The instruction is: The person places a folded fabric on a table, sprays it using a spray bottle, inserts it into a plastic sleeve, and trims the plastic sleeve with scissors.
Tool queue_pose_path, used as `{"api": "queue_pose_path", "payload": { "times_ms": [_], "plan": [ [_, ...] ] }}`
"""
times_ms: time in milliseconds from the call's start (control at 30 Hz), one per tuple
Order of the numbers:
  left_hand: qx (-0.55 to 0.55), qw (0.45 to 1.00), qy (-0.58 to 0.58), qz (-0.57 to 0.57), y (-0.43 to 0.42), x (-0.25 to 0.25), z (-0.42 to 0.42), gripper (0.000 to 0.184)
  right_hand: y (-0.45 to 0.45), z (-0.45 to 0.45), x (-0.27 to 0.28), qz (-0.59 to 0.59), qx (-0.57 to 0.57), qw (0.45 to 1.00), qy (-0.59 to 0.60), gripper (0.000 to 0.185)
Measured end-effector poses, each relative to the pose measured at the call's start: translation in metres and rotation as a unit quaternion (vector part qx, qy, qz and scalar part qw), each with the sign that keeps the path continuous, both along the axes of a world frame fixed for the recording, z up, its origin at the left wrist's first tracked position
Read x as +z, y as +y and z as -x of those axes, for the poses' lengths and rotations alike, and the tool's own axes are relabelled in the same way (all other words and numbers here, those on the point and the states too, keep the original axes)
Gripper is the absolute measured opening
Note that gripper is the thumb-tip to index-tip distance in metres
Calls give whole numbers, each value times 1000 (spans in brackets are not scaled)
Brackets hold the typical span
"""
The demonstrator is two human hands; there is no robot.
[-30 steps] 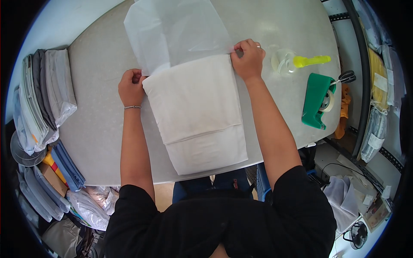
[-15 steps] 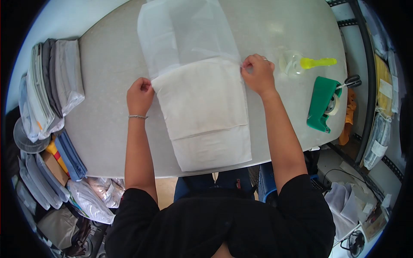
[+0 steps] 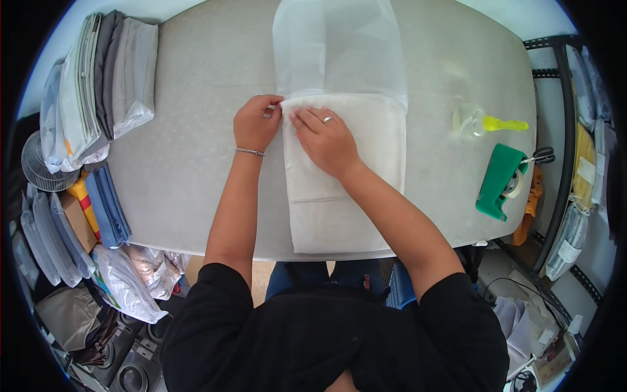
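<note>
Folded off-white cloth (image 3: 346,189) lies on the table, inside a translucent plastic bag (image 3: 359,52) whose loose part stretches away beyond the cloth. My left hand (image 3: 257,122) pinches the bag's edge at the cloth's far left corner. Beside it, my right hand (image 3: 324,140) lies palm down on the cloth near the same corner, fingers pointing left and held together, a ring on one of them. Nothing shows in its grasp.
On the right of the grey table (image 3: 196,163) are a spray bottle with a yellow top (image 3: 503,124), a green tape dispenser (image 3: 499,183) and scissors (image 3: 542,155). Folded fabrics (image 3: 108,78) are stacked at the left edge. Shelving stands at the right.
My right hand has let go of the bag's right edge and moved left across the cloth. My left hand still pinches the left corner. The whole view has shifted and turned.
</note>
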State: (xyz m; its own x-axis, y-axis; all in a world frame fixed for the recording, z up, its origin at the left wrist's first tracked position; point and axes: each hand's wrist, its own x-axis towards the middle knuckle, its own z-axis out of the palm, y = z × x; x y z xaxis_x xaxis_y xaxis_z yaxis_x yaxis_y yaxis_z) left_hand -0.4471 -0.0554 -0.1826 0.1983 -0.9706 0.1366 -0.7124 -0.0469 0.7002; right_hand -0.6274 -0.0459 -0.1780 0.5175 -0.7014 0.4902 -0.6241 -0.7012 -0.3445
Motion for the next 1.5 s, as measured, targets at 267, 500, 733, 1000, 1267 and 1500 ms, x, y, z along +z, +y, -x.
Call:
{"api": "queue_pose_path", "payload": {
  "times_ms": [267, 500, 733, 1000, 1267, 1500],
  "plan": [
    [-25, 997, 64, 42, -2, -7, -4, 12, 8, -9, 0, -22, -28, 995, 89, 39],
    [-13, 989, 87, 117, 3, -21, 1, 15, 15, -13, 4, -58, -51, 986, 147, 48],
    [-35, 984, 69, 164, 10, -29, -1, 15, 22, -21, 3, -95, -80, 983, 138, 58],
    [24, 996, 65, 54, 12, -20, 6, 18, 22, -9, 8, -140, -55, 988, 18, 58],
    [105, 974, 20, -198, 9, 0, 7, 24, -8, 140, -15, -162, -433, 874, -147, 21],
    [142, 975, 47, -163, 8, -3, 9, 24, -19, 162, -18, -231, -321, 915, -87, 17]
  ]
}}
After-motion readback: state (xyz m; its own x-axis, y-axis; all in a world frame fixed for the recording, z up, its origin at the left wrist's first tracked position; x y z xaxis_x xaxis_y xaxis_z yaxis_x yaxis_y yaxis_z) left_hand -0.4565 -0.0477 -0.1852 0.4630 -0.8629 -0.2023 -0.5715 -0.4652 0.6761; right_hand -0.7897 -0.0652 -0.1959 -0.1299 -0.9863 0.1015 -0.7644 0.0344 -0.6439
